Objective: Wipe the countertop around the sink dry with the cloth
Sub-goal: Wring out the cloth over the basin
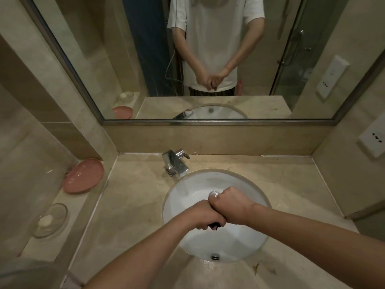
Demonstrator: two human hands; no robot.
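Both fists meet over the sink (187, 190): left hand (205, 215) and right hand (231, 205) clench a dark cloth (214, 226), faucet (176, 162) at the worktop's (133, 195) back edge.

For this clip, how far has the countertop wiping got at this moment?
Little looks done: water still glistens on the countertop right of the sink and along the front edge. In hand: the left hand and right hand are clenched together over the basin around something dark, mostly hidden, possibly the cloth being wrung. Left: wiping all round.
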